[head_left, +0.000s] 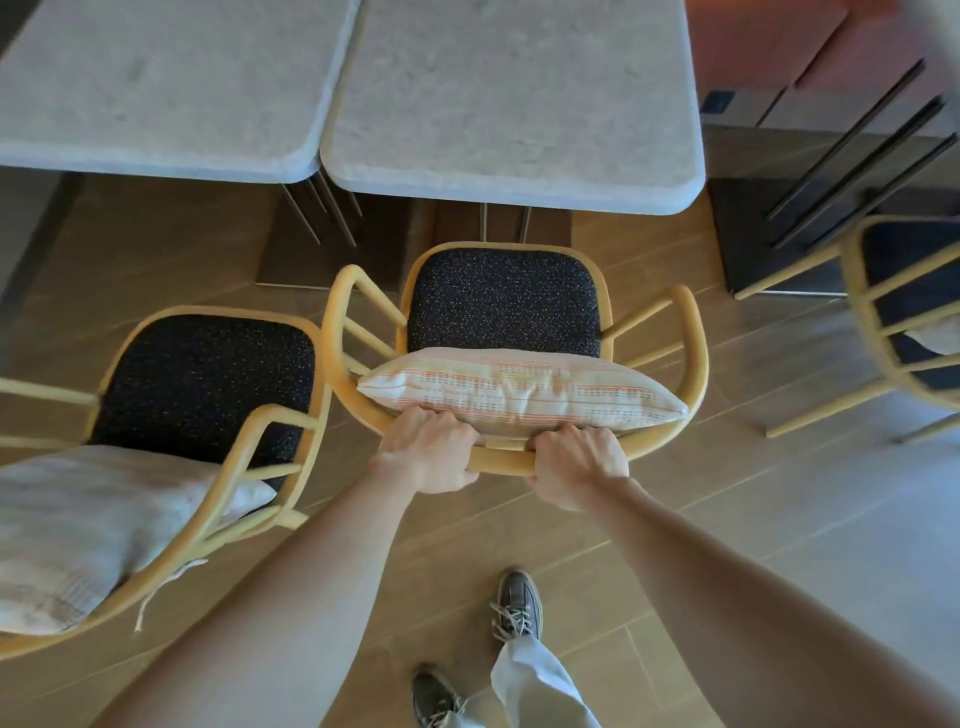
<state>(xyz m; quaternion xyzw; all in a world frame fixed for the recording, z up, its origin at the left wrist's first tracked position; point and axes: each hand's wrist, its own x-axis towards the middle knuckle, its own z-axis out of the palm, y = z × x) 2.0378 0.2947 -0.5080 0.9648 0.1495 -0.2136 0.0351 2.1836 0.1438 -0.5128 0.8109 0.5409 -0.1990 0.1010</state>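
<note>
A yellow-framed chair (693, 338) with a dark speckled seat (501, 301) stands in front of the right grey table (514, 104). A striped cream cushion (519, 389) leans against its curved backrest. My left hand (431, 452) grips the top rail of the backrest left of centre. My right hand (576, 467) grips the same rail just to the right, a short gap between the two. Fingers of both hands curl over the rail, touching the cushion's lower edge.
A second yellow chair (260, 441) with its own pale cushion (78, 530) stands close on the left, its frame nearly touching the held chair. A third chair (872, 322) is at the right. A second grey table (156, 83) abuts on the left. Wooden floor (753, 493); my shoes (517, 605) below.
</note>
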